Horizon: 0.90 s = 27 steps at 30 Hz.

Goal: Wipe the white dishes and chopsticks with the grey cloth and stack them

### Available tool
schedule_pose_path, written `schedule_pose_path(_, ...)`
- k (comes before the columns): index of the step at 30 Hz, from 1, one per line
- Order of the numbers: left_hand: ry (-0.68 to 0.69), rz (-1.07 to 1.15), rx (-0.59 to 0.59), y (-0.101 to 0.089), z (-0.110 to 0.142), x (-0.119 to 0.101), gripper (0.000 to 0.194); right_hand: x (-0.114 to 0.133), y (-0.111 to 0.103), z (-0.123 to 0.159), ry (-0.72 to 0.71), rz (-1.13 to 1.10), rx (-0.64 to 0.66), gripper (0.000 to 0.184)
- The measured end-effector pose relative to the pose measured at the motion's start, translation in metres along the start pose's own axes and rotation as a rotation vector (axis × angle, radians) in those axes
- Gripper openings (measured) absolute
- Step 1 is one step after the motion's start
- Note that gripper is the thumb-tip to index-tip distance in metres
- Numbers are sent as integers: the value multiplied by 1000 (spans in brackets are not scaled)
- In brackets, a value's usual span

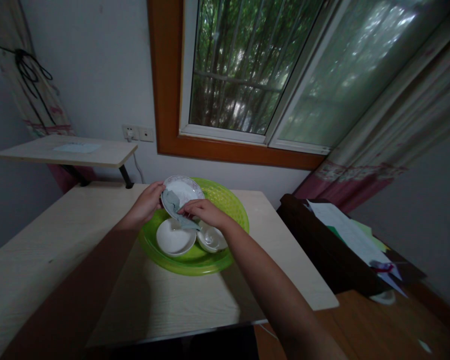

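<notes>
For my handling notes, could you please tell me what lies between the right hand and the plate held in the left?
A grey cloth lies between the right hand and the plate; the head view shows this.

Before you, the basin [195, 270] rests on the desk [52, 240]. Inside the basin, a bowl [175, 237] sits front left and a second bowl [210, 241] front right. Over the basin's back left part is the plate [185, 188], your left hand [148, 204] on its left rim; your right hand [206, 212] is above the basin's middle, on the cloth [171, 200] against the plate. Behind and left of the basin stands the desk shelf [37, 147]; behind it, the window [243, 65]; well to its right, papers [345, 230].
</notes>
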<state>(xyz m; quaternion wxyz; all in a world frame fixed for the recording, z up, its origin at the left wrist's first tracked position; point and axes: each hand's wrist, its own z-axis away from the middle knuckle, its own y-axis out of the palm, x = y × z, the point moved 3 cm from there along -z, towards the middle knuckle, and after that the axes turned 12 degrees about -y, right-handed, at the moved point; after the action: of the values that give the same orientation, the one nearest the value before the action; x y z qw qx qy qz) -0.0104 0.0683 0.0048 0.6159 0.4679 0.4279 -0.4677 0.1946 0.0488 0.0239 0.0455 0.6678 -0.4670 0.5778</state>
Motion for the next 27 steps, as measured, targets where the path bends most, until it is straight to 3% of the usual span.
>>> schedule_pose_path(3,5,14,41,1,0,1,26,8,3,0,-114,-155,35,28)
schedule_pose_path(7,22,35,91,2,0,2,23,13,8,-2,-267,-116,76,31)
schedule_pose_path(15,44,95,166,4,-4,4,22,16,20,-7,-480,587,50,38)
schedule_pose_path(19,47,86,151,5,-1,1,23,26,18,-6,-492,756,-21,32)
schedule_pose_path(27,-18,68,94,7,5,-3,24,25,8,-2,-425,696,-26,21)
